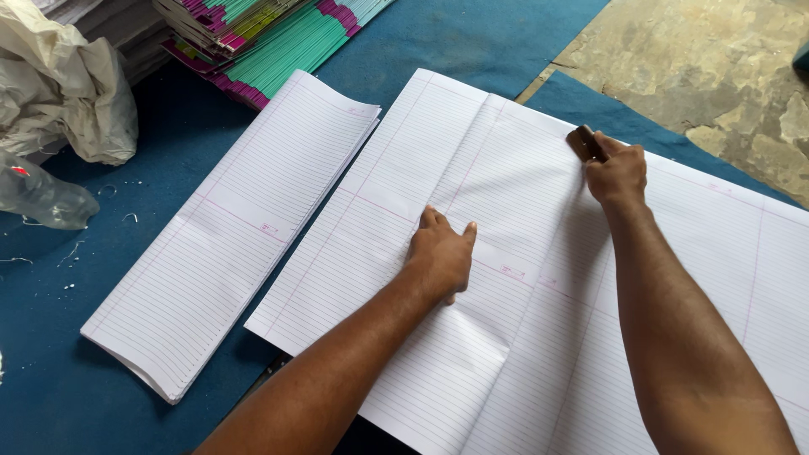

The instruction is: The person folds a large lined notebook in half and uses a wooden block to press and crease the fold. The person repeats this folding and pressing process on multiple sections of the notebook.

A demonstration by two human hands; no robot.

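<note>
My left hand [440, 257] lies flat and unclenched, pinning a large ruled sheet [522, 337] on the blue mat [50, 371]. Beyond it, my right hand [617, 175] clutches a small brown block [583, 141] on the sheet's fold. The fold's long axis points away from me; if my pinning hand slides, the crease may skew or wrinkle.

White pink-ruled paper sheets [539, 253] on blue mat [50, 371].
</note>
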